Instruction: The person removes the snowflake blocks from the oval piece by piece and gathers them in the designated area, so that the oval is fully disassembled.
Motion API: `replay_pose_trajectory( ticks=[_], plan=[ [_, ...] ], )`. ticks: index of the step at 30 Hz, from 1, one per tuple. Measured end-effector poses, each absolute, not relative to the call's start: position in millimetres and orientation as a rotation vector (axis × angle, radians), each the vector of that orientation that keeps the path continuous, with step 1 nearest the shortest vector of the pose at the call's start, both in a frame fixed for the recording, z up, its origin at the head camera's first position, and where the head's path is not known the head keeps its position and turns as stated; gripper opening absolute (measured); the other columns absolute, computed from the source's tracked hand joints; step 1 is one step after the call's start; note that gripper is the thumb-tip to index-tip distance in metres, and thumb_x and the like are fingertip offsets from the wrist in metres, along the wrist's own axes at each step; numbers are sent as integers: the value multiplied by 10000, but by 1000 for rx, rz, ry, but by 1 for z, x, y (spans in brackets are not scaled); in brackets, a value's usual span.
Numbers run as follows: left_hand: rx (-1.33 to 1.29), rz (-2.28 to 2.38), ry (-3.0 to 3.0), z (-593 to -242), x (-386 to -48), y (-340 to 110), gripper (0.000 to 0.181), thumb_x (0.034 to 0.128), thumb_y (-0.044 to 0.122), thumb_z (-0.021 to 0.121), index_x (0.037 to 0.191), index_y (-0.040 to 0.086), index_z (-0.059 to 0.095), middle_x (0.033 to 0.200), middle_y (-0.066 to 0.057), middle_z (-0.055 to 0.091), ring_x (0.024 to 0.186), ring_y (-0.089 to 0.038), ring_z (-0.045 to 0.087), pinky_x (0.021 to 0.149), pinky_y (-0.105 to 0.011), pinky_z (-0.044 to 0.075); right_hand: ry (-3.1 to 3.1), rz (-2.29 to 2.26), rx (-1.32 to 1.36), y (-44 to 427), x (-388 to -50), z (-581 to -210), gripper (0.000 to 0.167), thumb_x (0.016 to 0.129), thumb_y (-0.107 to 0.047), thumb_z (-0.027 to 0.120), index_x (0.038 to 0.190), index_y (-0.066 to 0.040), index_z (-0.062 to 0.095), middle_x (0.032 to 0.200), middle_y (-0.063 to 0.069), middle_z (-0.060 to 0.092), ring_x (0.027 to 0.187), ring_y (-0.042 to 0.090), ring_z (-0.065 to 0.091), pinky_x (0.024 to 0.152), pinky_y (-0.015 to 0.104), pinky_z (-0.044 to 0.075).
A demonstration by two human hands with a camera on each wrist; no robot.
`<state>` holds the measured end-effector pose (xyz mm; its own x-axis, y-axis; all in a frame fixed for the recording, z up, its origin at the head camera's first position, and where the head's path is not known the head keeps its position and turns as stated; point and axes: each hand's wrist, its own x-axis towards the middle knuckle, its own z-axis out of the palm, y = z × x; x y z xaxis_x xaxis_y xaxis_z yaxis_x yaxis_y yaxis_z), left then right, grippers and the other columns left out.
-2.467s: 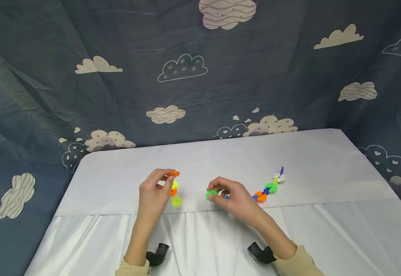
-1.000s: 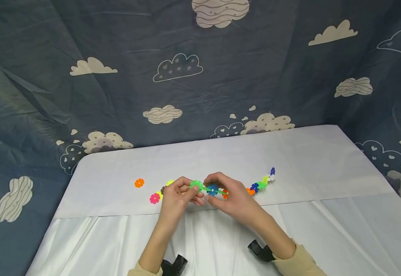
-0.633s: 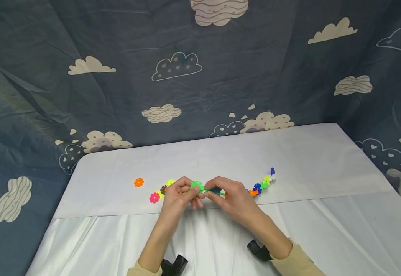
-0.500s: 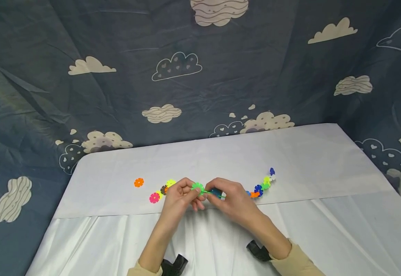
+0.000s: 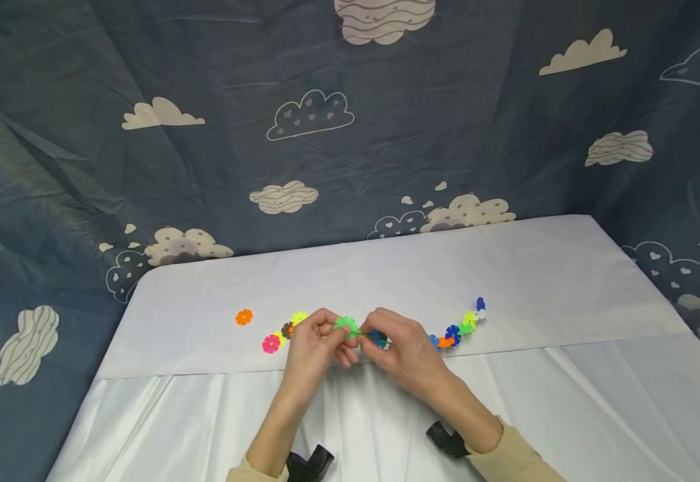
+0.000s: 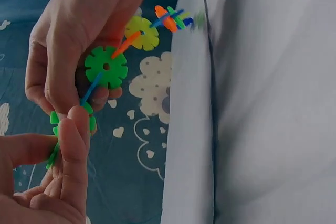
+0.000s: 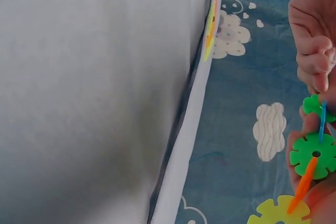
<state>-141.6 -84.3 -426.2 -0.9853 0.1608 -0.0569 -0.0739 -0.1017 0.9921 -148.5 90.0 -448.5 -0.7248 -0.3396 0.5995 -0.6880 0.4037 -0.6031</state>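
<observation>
1. Left hand (image 5: 314,345): fingers pinching a green notched disc (image 5: 346,324) above the desk (image 5: 193,301).
2. Right hand (image 5: 407,341): fingers clamped on the left end of a multicoloured disc chain (image 5: 453,334), which trails rightward.
3. Step, apparently: slotting disc onto chain; fingers hide the joint.
4. Next calls for aligned notches, steady pressure.

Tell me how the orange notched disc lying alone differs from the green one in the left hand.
The orange notched disc lies flat on the white cloth; the green notched disc is held in the left hand. The orange disc's whole face shows, while the hand partly covers the green disc. Both have notched rims.
</observation>
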Motion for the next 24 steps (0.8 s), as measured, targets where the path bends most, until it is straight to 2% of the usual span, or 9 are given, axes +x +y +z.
replay_pose_trajectory(
  ticks=[8, 13, 17, 20, 24],
  plan=[
    [10, 2376, 1636, -434, -145, -88, 50, 934, -13, 560, 934, -63, 559, 702, -138, 663, 539, -185, 651, 590, -315, 582, -2259, 1219, 860, 87, -148, -448, 170, 880, -56, 689, 825, -193, 603, 791, -130, 550, 665, 82, 531, 583, 195, 444],
    [-9, 2281, 2055, -432, -147, -89, 37, 907, -22, 571, 929, -53, 574, 701, -166, 655, 516, -184, 643, 543, -337, 577, -2289, 1208, 846, 88, -148, -451, 198, 868, -45, 686, 802, -195, 575, 772, -133, 523, 655, 67, 505, 571, 184, 427],
    [-125, 2236, 2350, -424, -151, -111, 64, 895, -19, 598, 938, -65, 588, 734, -238, 639, 513, -242, 640, 513, -365, 569, -2324, 1247, 837, 93, -149, -451, 222, 851, -22, 695, 806, -196, 565, 772, -139, 519, 657, 59, 499, 571, 200, 444],
    [-140, 2294, 2316, -417, -155, -129, 120, 912, 7, 629, 980, -84, 594, 799, -272, 647, 586, -326, 658, 561, -401, 581, -2361, 1282, 837, 96, -150, -449, 175, 878, -57, 716, 851, -184, 599, 795, -147, 548, 679, 50, 513, 590, 222, 472],
    [-146, 2209, 2432, -414, -159, -148, 141, 967, 93, 624, 1026, -35, 639, 886, -199, 679, 711, -317, 677, 622, -374, 588, -2414, 1313, 839, 99, -152, -447, 74, 932, -187, 699, 901, -147, 646, 837, -155, 590, 714, 40, 541, 621, 244, 498]
  ],
)
